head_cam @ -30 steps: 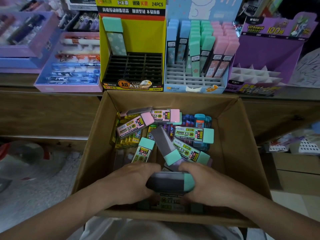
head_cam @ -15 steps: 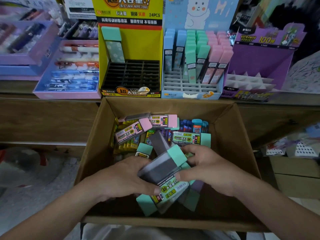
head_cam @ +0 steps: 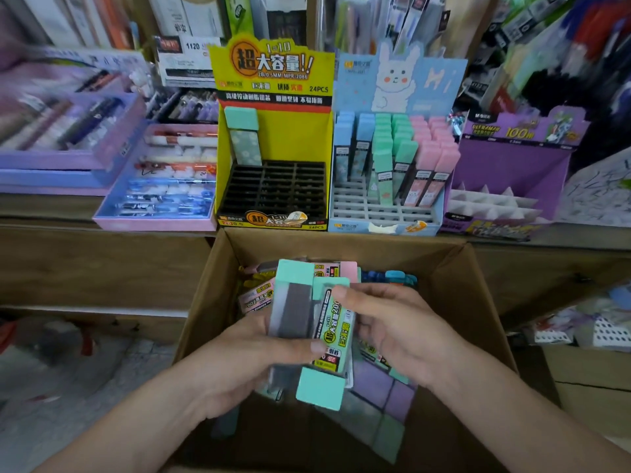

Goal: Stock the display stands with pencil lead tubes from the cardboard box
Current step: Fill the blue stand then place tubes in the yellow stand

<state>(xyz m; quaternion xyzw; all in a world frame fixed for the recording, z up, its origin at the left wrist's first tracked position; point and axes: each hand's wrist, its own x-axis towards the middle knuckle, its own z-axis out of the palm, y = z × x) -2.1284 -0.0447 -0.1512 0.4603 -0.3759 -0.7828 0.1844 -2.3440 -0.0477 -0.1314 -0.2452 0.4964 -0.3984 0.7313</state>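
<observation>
Both hands hold a stack of several mint-capped pencil lead tubes [head_cam: 309, 322] raised above the cardboard box [head_cam: 478, 302]. My left hand [head_cam: 246, 356] grips the stack from the left and below. My right hand [head_cam: 396, 322] grips it from the right, thumb on the labelled top tube. More pink, mint and blue tubes lie loose in the box. On the shelf behind, the yellow display stand [head_cam: 273, 131] holds a single mint tube [head_cam: 243, 138] in its black grid. The blue rabbit stand [head_cam: 389, 148] is partly filled with blue, mint and pink tubes.
A purple stand [head_cam: 512, 172] with bare white dividers sits at the right. Trays of pens [head_cam: 160, 179] lie at the left on the wooden shelf [head_cam: 102, 261]. Packed stationery hangs behind. More cardboard boxes [head_cam: 587, 387] stand at the lower right.
Both hands have gathered the tubes into a stack and lifted it from deep in the box to above it, turning it more upright. The view has tilted up toward the stands.
</observation>
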